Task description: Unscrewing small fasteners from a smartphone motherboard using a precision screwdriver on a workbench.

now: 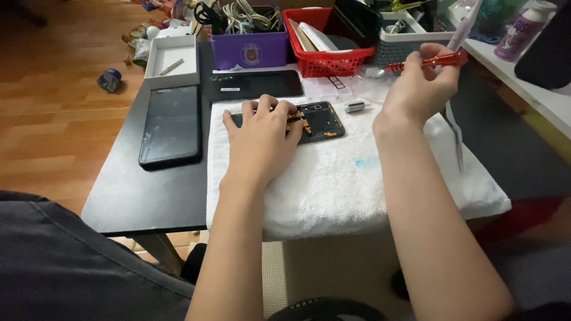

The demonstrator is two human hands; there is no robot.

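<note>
The left hand [262, 139] lies palm down, fingers spread and flat, pressing on the near end of an opened black phone body [318, 122] with its back cover off, so that orange flex strips and a dark inner plate show just past the fingertips. That phone body rests on a folded white terry towel [351, 184] which runs beneath the left wrist and out under the right forearm. The right hand [419, 89] is raised above the towel, up and away from the left hand, its fingers curled shut around a slim red-orange screwdriver handle [437, 60] whose shaft points back toward the left. Just beside the right wrist, on the towel's far edge, lies a small silver cylindrical part [354, 106]. Hanging below the right hand is a thin pale strip [458, 145], too blurred to tell what it is. Beyond the left fingertips lies a black rectangular phone panel [256, 84], and outward from the left hand, on the black tabletop [143, 196], a large dark glass screen [172, 125] lies flat. Past that screen stands an open white cardboard box lid [172, 59]. Farther from both hands sit a purple plastic tub of tangled cables [250, 41], a red plastic basket [324, 50] and a grey slotted basket [404, 44].
</note>
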